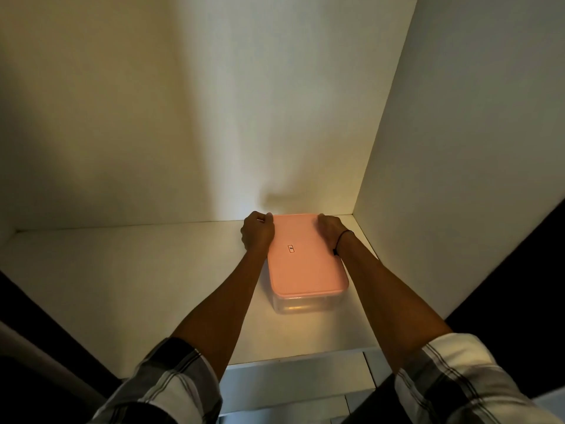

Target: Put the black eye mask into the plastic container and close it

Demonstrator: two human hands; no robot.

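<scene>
Both hands press on the far end of the pink lid (305,258). The left hand (257,232) and right hand (331,232) curl over its corners, maybe gripping. The plastic container (305,302) sits on the white shelf (137,286).

Matt pink plastic lid (305,258) on clear glossy plastic container (301,304), smooth white shelf (122,286)

The lid (307,255) was salmon pink over a clear plastic container (305,304) (its small label (291,248) red-edged); the sleeves (171,390) were white with dark plaid stripes; the shelf (137,286) was white.
</scene>
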